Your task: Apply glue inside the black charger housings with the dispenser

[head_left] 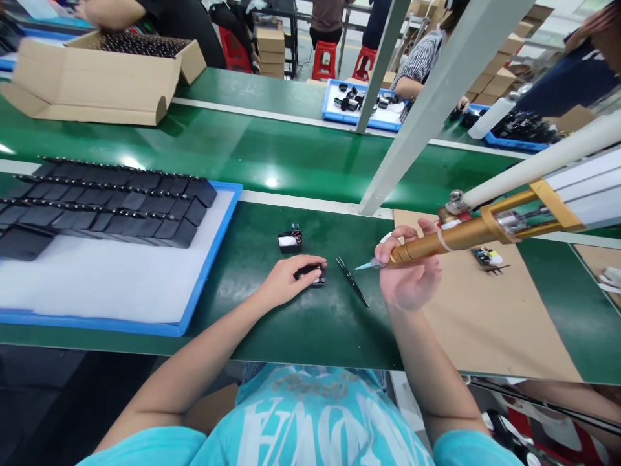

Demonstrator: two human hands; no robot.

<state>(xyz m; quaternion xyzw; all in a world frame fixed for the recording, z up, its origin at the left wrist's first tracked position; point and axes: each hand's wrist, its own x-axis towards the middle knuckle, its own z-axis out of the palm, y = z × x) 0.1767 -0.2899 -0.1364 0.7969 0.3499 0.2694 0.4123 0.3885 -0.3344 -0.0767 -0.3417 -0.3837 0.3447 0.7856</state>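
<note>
On the green bench, my left hand rests with its thumb and fingers closed around a small black plastic housing. Part of that housing is hidden under the fingers. My right hand is raised and wrapped loosely round the front of a gold-coloured glue dispensing gun. Its pale blue tapered nozzle points left, apart from the housing. Black tweezers lie between my hands. Just beyond my left hand stands another open black housing with a white part inside and two prongs.
At left, a blue-rimmed tray carries rows of black housings. A cardboard sheet with a small assembly lies at right. A metal post slants across. Beyond are an open carton, parts trays and several people.
</note>
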